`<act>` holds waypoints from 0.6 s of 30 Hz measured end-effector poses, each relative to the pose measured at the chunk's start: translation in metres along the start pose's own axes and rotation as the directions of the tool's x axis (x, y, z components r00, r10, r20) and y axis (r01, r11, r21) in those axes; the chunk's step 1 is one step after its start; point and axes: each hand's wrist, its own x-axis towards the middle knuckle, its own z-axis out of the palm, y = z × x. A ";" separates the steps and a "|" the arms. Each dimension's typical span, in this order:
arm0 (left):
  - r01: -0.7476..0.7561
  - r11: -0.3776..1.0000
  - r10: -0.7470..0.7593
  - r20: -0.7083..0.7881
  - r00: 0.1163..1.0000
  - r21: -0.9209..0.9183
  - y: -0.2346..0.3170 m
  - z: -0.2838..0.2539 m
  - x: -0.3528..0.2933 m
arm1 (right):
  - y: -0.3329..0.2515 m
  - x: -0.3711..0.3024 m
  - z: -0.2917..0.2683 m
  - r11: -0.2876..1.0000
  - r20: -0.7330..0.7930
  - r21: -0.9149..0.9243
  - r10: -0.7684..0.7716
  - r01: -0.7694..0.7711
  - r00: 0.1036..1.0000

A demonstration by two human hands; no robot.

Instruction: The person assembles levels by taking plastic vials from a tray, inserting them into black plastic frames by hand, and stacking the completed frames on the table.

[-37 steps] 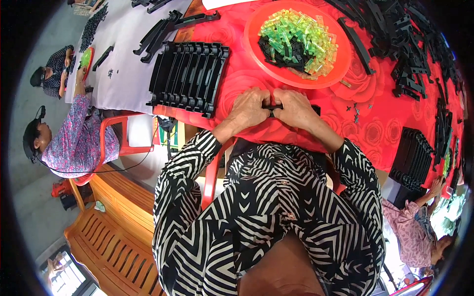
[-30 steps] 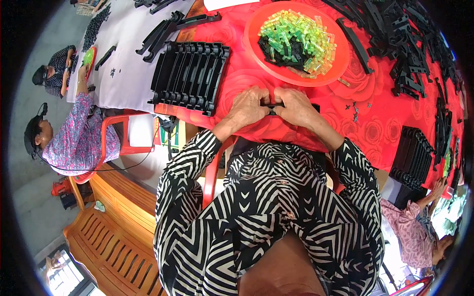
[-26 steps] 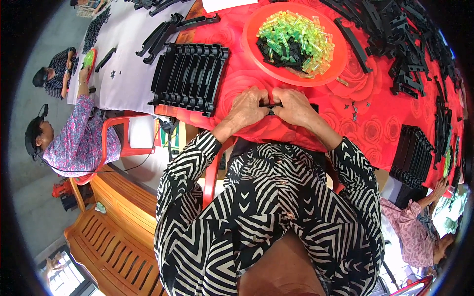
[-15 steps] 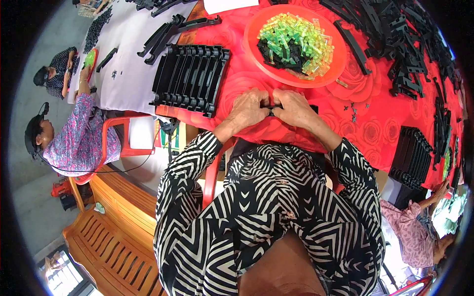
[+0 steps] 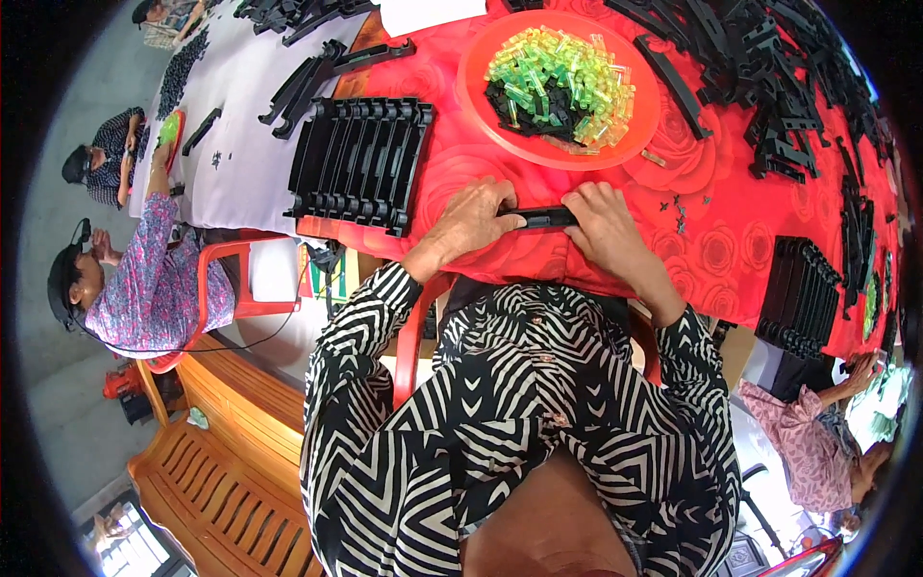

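Between my hands lies a long black plastic part (image 5: 545, 217), held level near the table's front edge. My left hand (image 5: 478, 217) is closed round its left end, thumb along the near side. Fingers of my right hand (image 5: 606, 223) press on its right end and cover that end. Just beyond stands a round red tray (image 5: 473, 96) with small clear yellow-green tubes (image 5: 577, 82) and small black pieces (image 5: 558, 123) heaped in it. On the left, next to my left hand, a neat row of similar long black parts (image 5: 361, 163) lies side by side.
Loose black parts (image 5: 760, 77) pile up at the far right. Another row of black parts (image 5: 800, 293) sits at the right edge. Tiny black bits (image 5: 681, 212) and one tube (image 5: 654, 159) lie on the red cloth. A person (image 5: 144, 279) sits at the left.
My hands have moved apart, my right hand sliding rightward along the black part, so its middle now shows. The view has shifted slightly.
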 end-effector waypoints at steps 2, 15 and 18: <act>0.013 0.999 -0.012 -0.033 0.999 0.048 0.000 0.005 0.000 | 0.000 -0.001 0.005 0.999 -0.031 -0.005 -0.036 0.036 0.999; 0.115 0.993 -0.116 0.001 0.993 0.023 0.007 0.005 0.004 | -0.004 -0.002 0.010 0.988 -0.178 0.097 -0.101 0.119 0.979; 0.168 0.986 -0.167 0.038 0.985 -0.024 0.000 0.009 0.006 | -0.005 -0.001 0.004 0.978 -0.144 0.155 -0.118 0.140 0.983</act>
